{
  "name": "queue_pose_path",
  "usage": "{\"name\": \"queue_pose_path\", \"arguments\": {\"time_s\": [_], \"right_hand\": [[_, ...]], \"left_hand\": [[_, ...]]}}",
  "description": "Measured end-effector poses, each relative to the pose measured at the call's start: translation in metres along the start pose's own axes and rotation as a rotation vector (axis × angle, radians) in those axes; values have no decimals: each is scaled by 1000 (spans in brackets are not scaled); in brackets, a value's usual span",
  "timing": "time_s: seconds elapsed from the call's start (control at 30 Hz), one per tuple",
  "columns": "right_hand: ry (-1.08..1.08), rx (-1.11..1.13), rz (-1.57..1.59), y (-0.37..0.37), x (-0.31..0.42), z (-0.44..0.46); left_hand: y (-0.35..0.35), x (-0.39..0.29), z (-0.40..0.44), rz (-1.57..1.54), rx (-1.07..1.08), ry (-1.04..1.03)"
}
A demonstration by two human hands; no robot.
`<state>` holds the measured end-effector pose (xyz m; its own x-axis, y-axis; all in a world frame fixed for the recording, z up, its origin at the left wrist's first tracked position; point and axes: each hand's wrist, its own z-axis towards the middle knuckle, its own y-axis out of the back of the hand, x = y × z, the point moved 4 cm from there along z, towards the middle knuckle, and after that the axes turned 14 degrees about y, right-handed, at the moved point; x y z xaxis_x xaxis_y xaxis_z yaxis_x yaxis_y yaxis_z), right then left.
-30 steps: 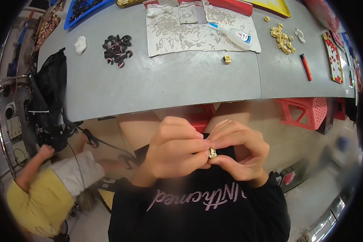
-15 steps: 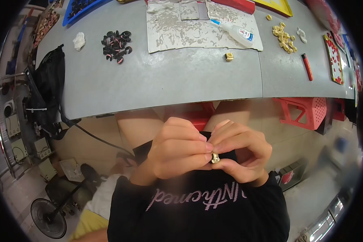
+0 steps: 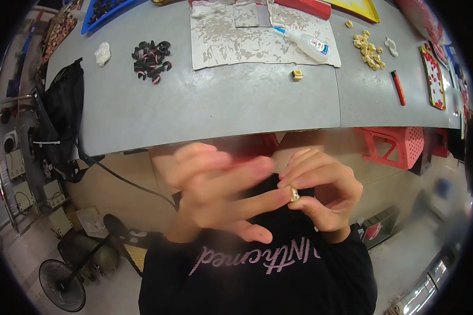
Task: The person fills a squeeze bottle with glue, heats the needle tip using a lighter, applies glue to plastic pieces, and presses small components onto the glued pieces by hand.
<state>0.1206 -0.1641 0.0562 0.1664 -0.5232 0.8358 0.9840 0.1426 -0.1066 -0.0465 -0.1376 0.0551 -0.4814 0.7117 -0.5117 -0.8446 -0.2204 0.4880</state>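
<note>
Above my lap, my right hand (image 3: 323,189) pinches a small cream-coloured piece (image 3: 294,195) between thumb and fingers. My left hand (image 3: 223,186) is slightly blurred, its fingers spread apart, with one fingertip against or right beside that piece. A similar cream piece with a dark part (image 3: 297,75) lies on the grey table in front of the stained white board (image 3: 236,50). On the board rests a glue bottle (image 3: 312,47) with a blue tip. Black curved pieces (image 3: 151,60) form a pile at the left, and cream pieces (image 3: 370,51) are heaped at the right.
A blue tray (image 3: 108,18) and a crumpled tissue (image 3: 103,54) are at the left of the table (image 3: 220,105). A red marker (image 3: 399,88) and a tray of red bits (image 3: 434,79) lie right. Below are a red stool (image 3: 399,147), black bag (image 3: 63,115) and fan (image 3: 62,286).
My left hand has opened its fingers and drawn back left from the pinch. My right hand has shifted slightly right with the cream piece. The person in yellow at the lower left has left the view.
</note>
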Motion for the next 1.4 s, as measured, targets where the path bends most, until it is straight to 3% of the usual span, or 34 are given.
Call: {"name": "queue_pose_path", "arguments": {"time_s": [0.07, 0.13, 0.2, 0.27, 0.33, 0.43, 0.63, 0.73, 0.83, 0.93, 1.1, 1.2, 1.33, 1.4], "right_hand": [[-3, -11, -12, 2, 2, 2], [6, -14, -36, 7, 5, 3], [42, -83, -244, 24, 4, 4], [49, -164, -648, 53, -4, 7], [52, -287, -984, 78, -7, 19], [63, -210, -1096, 104, -25, 23], [102, 84, -1028, 69, -57, 27], [103, 9, -1004, 65, -54, 30], [184, -17, -1060, 70, -44, 45], [195, 57, -1168, 76, -48, 65], [167, 280, -1221, 84, -68, 90], [69, 301, -1127, 88, -73, 94], [124, 283, -1119, 90, -78, 91], [189, 194, -1083, 78, -67, 93]], "left_hand": [[-6, -7, 2, 136, 146, 94], [-2, 7, 3, 186, 107, 196], [6, 23, 3, 165, 24, 274], [11, 29, 3, 103, -115, 301], [13, 35, 2, 106, -70, 349], [7, 40, -1, 47, -34, 408], [-3, 49, -4, -94, -58, 416], [3, 54, -6, -116, -90, 425], [8, 69, -19, -313, -161, 569], [16, 66, -9, -231, -141, 482], [24, 72, -10, -199, -188, 542], [34, 82, -14, -172, -234, 609], [39, 90, -5, -83, -269, 774], [36, 90, 7, -14, -195, 661]]}}
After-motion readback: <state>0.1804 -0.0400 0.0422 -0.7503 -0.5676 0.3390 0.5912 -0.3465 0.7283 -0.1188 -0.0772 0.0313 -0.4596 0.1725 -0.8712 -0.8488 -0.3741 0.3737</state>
